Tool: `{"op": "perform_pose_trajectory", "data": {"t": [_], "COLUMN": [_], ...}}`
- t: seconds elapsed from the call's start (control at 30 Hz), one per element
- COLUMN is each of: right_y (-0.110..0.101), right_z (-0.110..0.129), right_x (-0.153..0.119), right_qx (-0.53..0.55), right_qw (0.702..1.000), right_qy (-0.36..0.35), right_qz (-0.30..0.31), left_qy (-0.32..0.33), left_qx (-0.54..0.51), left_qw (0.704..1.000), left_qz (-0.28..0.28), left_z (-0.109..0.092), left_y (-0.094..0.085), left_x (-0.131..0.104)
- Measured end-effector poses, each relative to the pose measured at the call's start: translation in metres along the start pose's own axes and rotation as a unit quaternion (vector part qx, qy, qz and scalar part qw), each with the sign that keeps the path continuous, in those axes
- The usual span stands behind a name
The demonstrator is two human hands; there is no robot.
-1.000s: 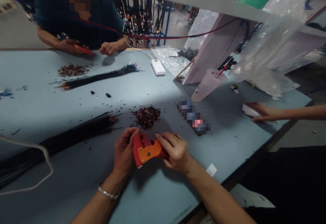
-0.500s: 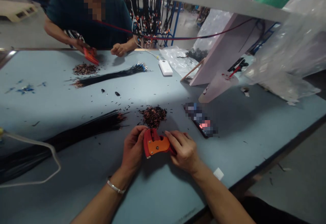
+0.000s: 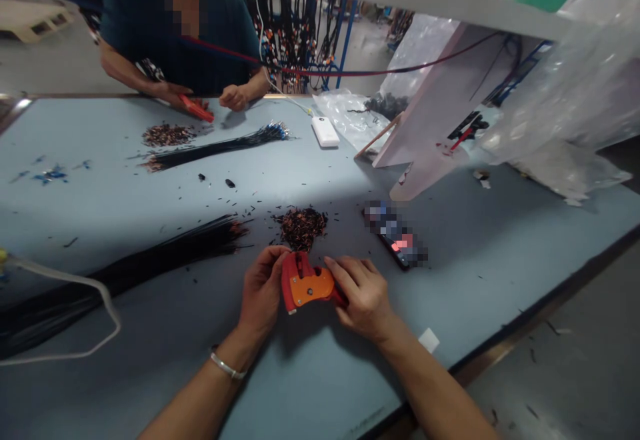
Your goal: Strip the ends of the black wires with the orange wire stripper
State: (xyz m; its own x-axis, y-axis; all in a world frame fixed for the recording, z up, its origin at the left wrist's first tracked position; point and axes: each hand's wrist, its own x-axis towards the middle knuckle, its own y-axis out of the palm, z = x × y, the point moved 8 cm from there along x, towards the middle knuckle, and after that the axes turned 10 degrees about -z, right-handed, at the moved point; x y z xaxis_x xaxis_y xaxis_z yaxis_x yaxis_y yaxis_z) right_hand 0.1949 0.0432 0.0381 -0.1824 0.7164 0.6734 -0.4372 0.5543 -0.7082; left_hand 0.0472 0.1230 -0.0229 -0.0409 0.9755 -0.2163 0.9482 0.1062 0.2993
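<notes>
A red and orange hand tool (image 3: 311,288) is held low over the blue-grey table (image 3: 320,373). My right hand (image 3: 364,293) is wrapped round its handle on the right. At the tool's left end, my left hand (image 3: 263,288) is closed with thumb and fingertips pressed together; whatever is pinched there is too small to make out. Just beyond the tool lies a pile of small black and copper-coloured scraps (image 3: 301,228). A thick bundle of black wires (image 3: 150,260) stretches across the left side, its copper-coloured ends near the pile.
Across the table a person (image 3: 185,40) holds a red tool (image 3: 196,108) beside another scrap pile (image 3: 169,135) and wire bundle (image 3: 215,147). A phone (image 3: 395,235), a white power bank (image 3: 325,132), a shelf support (image 3: 425,107) and plastic bags (image 3: 565,120) are to the right.
The other person's hand and red tool have moved right, toward their other hand. My hands and the tool in them have hardly moved.
</notes>
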Motion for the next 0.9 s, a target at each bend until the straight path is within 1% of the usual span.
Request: {"op": "perform_pose_trajectory", "data": {"t": [0.13, 0.23, 0.37, 0.47, 0.57, 0.7, 0.9], "right_y": [0.002, 0.004, 0.006, 0.006, 0.006, 0.007, 0.007], "right_z": [0.004, 0.005, 0.005, 0.003, 0.000, -0.001, -0.001], "right_x": [0.001, 0.003, 0.007, 0.008, 0.008, 0.008, 0.009], "right_qx": [0.003, 0.000, 0.005, 0.003, 0.004, 0.005, 0.002], "right_qw": [1.000, 1.000, 1.000, 1.000, 1.000, 1.000, 1.000], "right_qy": [-0.004, -0.005, -0.005, 0.004, 0.011, 0.017, 0.022], "right_qz": [-0.007, -0.016, -0.025, -0.024, -0.023, -0.024, -0.021], "left_qy": [-0.002, 0.009, 0.029, 0.037, 0.033, 0.024, 0.033], "left_qx": [-0.010, 0.004, 0.044, 0.052, 0.052, 0.048, 0.051], "left_qw": [1.000, 0.999, 0.997, 0.997, 0.998, 0.998, 0.997], "left_qz": [0.029, 0.044, 0.048, 0.039, 0.030, 0.037, 0.050], "left_z": [0.003, 0.002, -0.005, -0.008, -0.007, -0.006, -0.002], "left_y": [0.003, 0.006, 0.011, 0.012, 0.012, 0.014, 0.013], "left_x": [-0.002, -0.004, -0.007, -0.008, -0.008, -0.008, -0.006]}}
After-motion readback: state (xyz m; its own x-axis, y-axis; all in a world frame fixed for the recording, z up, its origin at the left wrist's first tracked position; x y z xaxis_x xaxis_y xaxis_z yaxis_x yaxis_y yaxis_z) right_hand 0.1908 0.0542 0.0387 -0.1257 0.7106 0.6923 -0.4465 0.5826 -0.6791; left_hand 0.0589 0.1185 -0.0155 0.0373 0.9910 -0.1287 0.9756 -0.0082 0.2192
